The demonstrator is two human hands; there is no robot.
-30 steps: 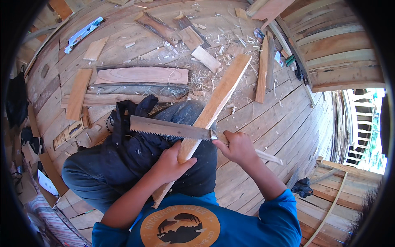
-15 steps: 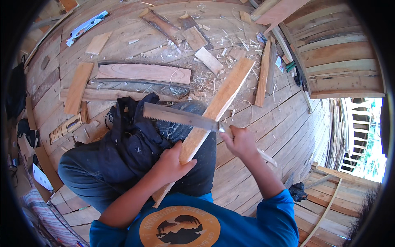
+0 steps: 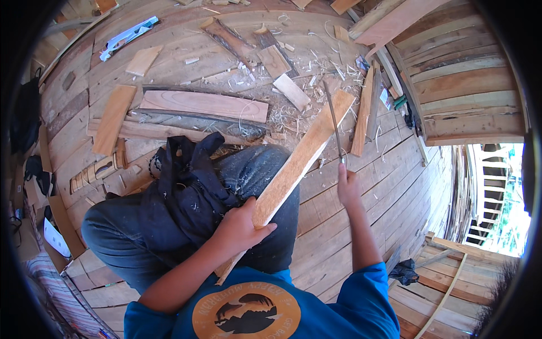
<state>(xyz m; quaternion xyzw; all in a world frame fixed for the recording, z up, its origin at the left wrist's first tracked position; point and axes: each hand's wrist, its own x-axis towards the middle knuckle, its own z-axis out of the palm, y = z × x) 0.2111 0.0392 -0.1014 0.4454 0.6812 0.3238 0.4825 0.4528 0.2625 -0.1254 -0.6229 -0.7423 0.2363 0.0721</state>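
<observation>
A long, narrow wooden board [image 3: 305,150] slants across my lap, its far end pointing up and to the right. My left hand [image 3: 244,226] is closed round its lower part, thumb on the near side. In my right hand [image 3: 349,187] I grip a handsaw [image 3: 333,121] by its handle, which my fingers mostly hide. The blade stands nearly edge-on to view and crosses the board close to its far end; I cannot tell whether the teeth touch the wood. My dark trousers [image 3: 226,181] and a bunched dark cloth [image 3: 189,169] lie beneath and beside the board.
Wood shavings [image 3: 288,116] and several offcuts litter the plank floor ahead. A pinkish plank [image 3: 203,105] lies left of them, near a tan board [image 3: 114,120]. A slatted wooden structure [image 3: 468,85] stands at the right. A crumpled black bag [image 3: 404,272] lies at lower right.
The saw has swung from lying crosswise over the board's middle to pointing away near its far end. My right hand moved right and turned; my left hand keeps its hold.
</observation>
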